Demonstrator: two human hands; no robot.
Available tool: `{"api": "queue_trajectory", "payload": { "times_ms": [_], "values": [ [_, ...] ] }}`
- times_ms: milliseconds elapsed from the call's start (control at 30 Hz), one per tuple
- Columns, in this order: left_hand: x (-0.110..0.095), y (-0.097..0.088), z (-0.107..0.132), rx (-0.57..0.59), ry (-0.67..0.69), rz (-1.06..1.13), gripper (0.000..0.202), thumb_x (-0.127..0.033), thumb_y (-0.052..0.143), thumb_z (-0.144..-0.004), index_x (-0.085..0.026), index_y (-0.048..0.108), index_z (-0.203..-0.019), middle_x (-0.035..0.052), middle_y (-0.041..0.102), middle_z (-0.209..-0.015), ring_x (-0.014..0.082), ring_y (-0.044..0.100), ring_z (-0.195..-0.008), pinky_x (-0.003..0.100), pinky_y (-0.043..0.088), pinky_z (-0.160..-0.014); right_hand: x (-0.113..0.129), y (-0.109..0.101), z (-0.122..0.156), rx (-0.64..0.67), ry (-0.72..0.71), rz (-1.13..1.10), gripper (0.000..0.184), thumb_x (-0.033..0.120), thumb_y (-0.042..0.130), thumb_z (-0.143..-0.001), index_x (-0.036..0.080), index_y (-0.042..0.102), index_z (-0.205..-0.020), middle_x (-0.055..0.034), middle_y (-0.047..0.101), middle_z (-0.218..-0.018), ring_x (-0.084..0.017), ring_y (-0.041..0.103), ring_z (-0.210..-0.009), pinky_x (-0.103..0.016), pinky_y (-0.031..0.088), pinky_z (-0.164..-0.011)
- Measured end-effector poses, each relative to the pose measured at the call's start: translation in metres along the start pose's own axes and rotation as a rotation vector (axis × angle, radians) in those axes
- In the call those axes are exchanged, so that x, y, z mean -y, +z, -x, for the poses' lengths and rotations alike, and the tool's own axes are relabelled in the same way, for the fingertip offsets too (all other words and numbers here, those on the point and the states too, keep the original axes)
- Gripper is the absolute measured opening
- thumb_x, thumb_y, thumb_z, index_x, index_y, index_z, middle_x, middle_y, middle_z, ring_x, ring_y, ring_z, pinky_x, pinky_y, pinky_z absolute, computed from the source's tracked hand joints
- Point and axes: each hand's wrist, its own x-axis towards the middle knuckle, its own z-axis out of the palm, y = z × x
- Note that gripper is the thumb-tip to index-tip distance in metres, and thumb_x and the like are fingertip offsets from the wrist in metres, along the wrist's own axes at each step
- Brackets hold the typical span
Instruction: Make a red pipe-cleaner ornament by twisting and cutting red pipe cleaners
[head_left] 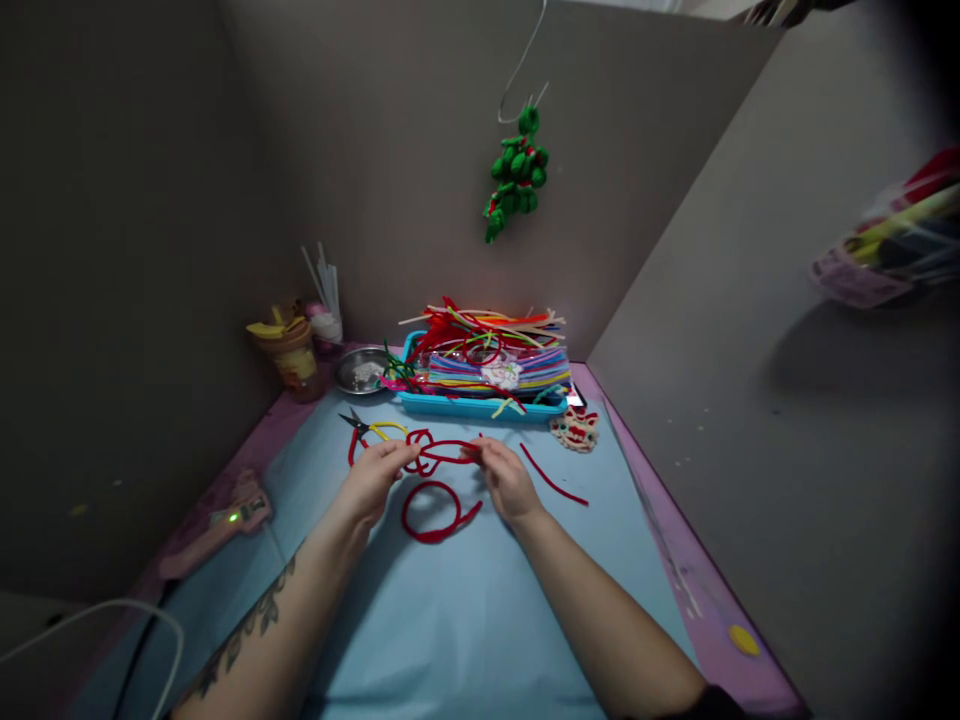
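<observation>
My left hand (pixel 375 482) and my right hand (pixel 506 478) both pinch a red pipe cleaner piece (pixel 442 453) bent into loops, held just above the light blue mat (pixel 450 610). The left fingers grip its looped left part, the right fingers its right end. Under my hands lies a second red pipe cleaner curled into a ring (pixel 435 512). A straight red pipe cleaner (pixel 553 480) lies to the right of my right hand. Small scissors with yellow handles (pixel 371 428) rest just beyond my left hand.
A blue tray (pixel 480 405) stacked with several coloured pipe cleaners stands at the back. A metal dish (pixel 361 370), a yellow cup (pixel 289 355) and a pink glue gun (pixel 221 520) sit to the left. A green pipe cleaner ornament (pixel 517 175) hangs from a wire hook.
</observation>
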Motion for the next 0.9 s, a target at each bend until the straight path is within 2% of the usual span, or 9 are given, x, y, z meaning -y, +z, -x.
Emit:
{"api": "queue_trajectory", "payload": {
  "times_ms": [67,167,267,367,467,567,633,733,900],
  "values": [
    [-0.004,-0.003,0.0,0.028,0.105,-0.147,0.024,-0.031,0.079,-0.062,-0.016,0.063,-0.053,-0.0001,0.056,-0.054,0.0117,0.046,-0.054,0.023,0.032,-0.054,0.004,-0.002,-0.001,0.005,0.022,-0.084,0.045,0.06,0.052,-0.083,0.019,0.071,-0.087,-0.0077,0.071,-0.084,-0.022,0.065,-0.083,-0.037,0.048,-0.081],
    [-0.007,-0.004,0.002,0.07,0.23,-0.388,0.019,-0.029,0.077,-0.063,-0.018,0.064,-0.054,0.0006,0.058,-0.06,0.0144,0.049,-0.06,0.023,0.034,-0.057,0.012,0.0,0.001,0.137,0.087,-0.008,0.053,0.067,0.052,-0.081,0.018,0.071,-0.088,-0.0082,0.071,-0.083,-0.021,0.065,-0.078,-0.034,0.048,-0.074],
    [-0.005,-0.003,0.004,0.152,0.329,-0.579,0.015,-0.028,0.075,-0.065,-0.019,0.065,-0.057,0.0016,0.06,-0.065,0.0173,0.053,-0.066,0.024,0.037,-0.061,0.016,0.007,0.007,0.254,0.145,0.127,0.041,0.055,0.07,-0.073,0.017,0.072,-0.087,-0.004,0.07,-0.077,-0.016,0.062,-0.07,-0.029,0.047,-0.068],
    [-0.001,-0.001,0.005,0.234,0.38,-0.659,0.011,-0.029,0.073,-0.067,-0.02,0.068,-0.064,0.0031,0.063,-0.071,0.0195,0.057,-0.073,0.026,0.04,-0.067,0.014,0.016,0.012,0.29,0.21,0.15,0.03,0.045,0.074,-0.071,0.016,0.07,-0.078,-0.0003,0.066,-0.066,-0.012,0.056,-0.058,-0.024,0.043,-0.059],
    [0.001,-0.001,0.004,0.076,0.462,-0.689,0.013,-0.029,0.069,-0.071,-0.02,0.069,-0.08,0.0048,0.066,-0.087,0.0206,0.058,-0.081,0.028,0.042,-0.069,0.008,0.021,0.012,0.199,0.235,0.12,0.026,0.041,0.073,-0.071,0.016,0.068,-0.071,0.0015,0.062,-0.061,-0.01,0.051,-0.052,-0.022,0.039,-0.053],
    [0.001,-0.003,0.003,-0.07,0.547,-0.74,0.012,-0.031,0.062,-0.077,-0.02,0.065,-0.077,0.0044,0.065,-0.083,0.0198,0.057,-0.078,0.029,0.043,-0.069,0.006,0.021,0.008,0.075,0.192,0.073,0.022,0.038,0.072,-0.07,0.017,0.067,-0.069,0.0015,0.063,-0.061,-0.011,0.053,-0.055,-0.023,0.041,-0.057],
    [0.001,-0.002,0.003,-0.011,0.557,-0.764,0.015,-0.032,0.06,-0.08,-0.019,0.065,-0.073,0.0035,0.065,-0.075,0.0188,0.058,-0.073,0.03,0.044,-0.069,0.008,0.021,0.006,0.018,0.149,0.075,0.02,0.037,0.071,-0.07,0.017,0.066,-0.066,0.0013,0.062,-0.061,-0.012,0.054,-0.057,-0.024,0.043,-0.06],
    [0.004,0.002,0.006,0.067,0.579,-0.763,0.016,-0.032,0.061,-0.081,-0.02,0.071,-0.08,0.0054,0.068,-0.082,0.02,0.061,-0.079,0.03,0.045,-0.072,0.013,0.021,0.006,-0.027,0.086,0.118,0.019,0.035,0.069,-0.071,0.018,0.065,-0.066,0.0015,0.062,-0.061,-0.012,0.054,-0.058,-0.025,0.044,-0.061],
    [0.015,0.015,0.009,0.043,0.541,-0.653,0.017,-0.032,0.066,-0.076,-0.019,0.074,-0.082,0.0074,0.066,-0.089,0.0221,0.06,-0.088,0.033,0.045,-0.081,0.017,0.028,0.014,-0.058,-0.032,0.235,0.017,0.034,0.065,-0.076,0.018,0.064,-0.07,0.0018,0.061,-0.063,-0.013,0.054,-0.06,-0.024,0.044,-0.06]
  ]
}}
